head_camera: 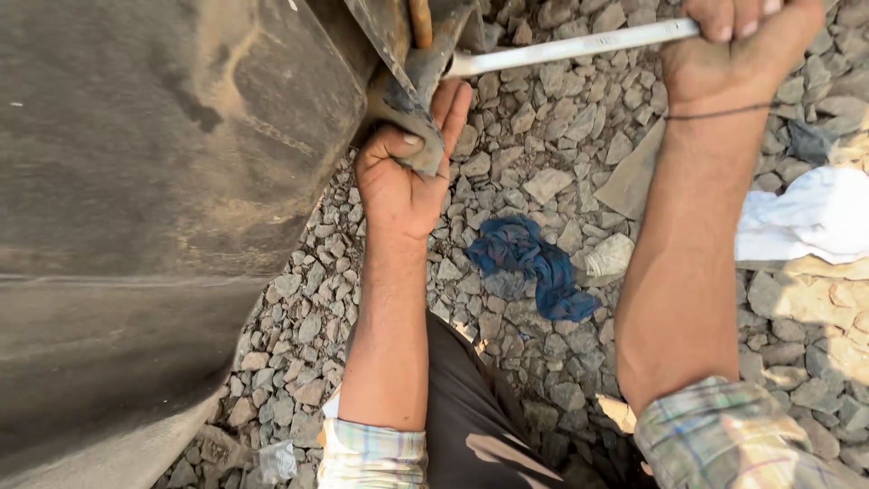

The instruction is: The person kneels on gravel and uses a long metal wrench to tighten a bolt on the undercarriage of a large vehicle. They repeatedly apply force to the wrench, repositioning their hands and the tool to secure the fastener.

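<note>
My left hand [405, 172] grips the lower edge of a grimy metal bracket [409, 81] that juts from the side of a large dusty dark body [163, 181] on the left. My right hand [738, 50] is closed around the handle end of a long silver wrench [570, 47]. The wrench runs leftward and its head meets the bracket at the top, where a rusty orange bolt [420, 20] shows. Both forearms are bare, with plaid sleeves rolled up near the bottom edge.
Grey crushed stone [534, 145] covers the ground. A crumpled blue rag [534, 263] lies between my arms. A white cloth [810, 217] lies at the right edge, beside a flat grey stone slab [634, 177]. My dark trouser leg [471, 407] is below.
</note>
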The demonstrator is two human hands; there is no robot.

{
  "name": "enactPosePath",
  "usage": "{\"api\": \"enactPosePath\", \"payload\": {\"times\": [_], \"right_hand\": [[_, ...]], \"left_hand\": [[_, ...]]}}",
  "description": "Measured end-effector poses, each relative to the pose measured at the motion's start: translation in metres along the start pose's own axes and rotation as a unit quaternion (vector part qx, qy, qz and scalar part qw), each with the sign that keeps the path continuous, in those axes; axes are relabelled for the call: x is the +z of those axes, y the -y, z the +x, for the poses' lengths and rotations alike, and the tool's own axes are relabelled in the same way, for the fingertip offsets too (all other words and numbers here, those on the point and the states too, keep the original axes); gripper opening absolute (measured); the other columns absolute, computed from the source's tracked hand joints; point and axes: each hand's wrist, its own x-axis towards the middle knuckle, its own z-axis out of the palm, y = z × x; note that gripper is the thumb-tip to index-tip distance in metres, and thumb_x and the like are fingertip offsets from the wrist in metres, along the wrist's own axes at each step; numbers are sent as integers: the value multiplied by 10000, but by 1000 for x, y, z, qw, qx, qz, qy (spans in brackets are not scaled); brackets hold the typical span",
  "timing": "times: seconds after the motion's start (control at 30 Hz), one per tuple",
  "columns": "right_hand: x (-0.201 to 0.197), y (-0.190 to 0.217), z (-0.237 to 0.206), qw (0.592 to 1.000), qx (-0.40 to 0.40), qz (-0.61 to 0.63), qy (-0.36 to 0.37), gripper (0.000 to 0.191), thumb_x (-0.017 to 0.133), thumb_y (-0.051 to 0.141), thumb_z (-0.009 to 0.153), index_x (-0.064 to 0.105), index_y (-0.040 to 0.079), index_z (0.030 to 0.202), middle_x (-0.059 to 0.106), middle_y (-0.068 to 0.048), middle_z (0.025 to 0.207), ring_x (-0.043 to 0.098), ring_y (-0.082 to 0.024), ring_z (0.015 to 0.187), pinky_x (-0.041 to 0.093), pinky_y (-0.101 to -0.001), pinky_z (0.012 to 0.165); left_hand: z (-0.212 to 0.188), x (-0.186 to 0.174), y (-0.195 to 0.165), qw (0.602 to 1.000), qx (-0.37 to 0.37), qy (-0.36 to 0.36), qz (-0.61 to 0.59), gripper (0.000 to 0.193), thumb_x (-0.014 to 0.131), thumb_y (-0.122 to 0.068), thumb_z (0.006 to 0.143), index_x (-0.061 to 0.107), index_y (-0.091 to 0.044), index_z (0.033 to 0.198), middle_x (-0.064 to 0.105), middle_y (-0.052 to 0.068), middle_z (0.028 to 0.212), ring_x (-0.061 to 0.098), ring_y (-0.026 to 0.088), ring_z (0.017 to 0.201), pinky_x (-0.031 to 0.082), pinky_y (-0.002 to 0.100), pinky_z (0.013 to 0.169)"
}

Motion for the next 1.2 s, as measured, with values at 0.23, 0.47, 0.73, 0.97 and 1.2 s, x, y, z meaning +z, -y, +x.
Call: {"api": "enactPosePath", "payload": {"times": [0.23,0.47,0.73,0.97,1.2], "right_hand": [[98,-96,-183,968,-242,1,-62,582,389,399,1215,392,163,684,439,-7,586,456,-123,519,511,-332,656],[56,-89,-196,961,-265,-18,-81,516,545,327,1186,520,100,723,580,-78,642,601,-170,568,571,-293,662],[105,-97,-79,957,-288,-33,-30,493,475,277,1061,314,232,597,276,68,526,261,-88,406,263,-305,359],[-23,-13,38,996,31,37,-80,416,454,221,1014,358,117,623,328,-34,551,287,-191,447,302,-311,410],[12,-28,21,995,3,31,-98,431,418,255,1027,369,109,624,323,-26,541,296,-188,447,308,-317,385]], "left_hand": [[7,-11,7,998,19,-18,-63,833,510,105,686,418,29,1510,550,189,1475,483,354,1446,309,538,1316],[-2,-15,15,998,18,-5,-67,797,512,105,708,467,0,1497,575,175,1444,499,336,1434,285,515,1328],[2,-4,8,997,29,32,-58,735,520,106,706,532,15,1436,617,178,1397,584,338,1363,320,534,1315],[3,9,4,1000,-6,13,-24,812,508,83,687,464,29,1496,574,211,1450,546,387,1384,334,562,1307],[-3,16,3,999,7,-23,-38,487,495,107,701,544,33,1180,624,199,1355,535,431,1358,331,609,1279]]}}
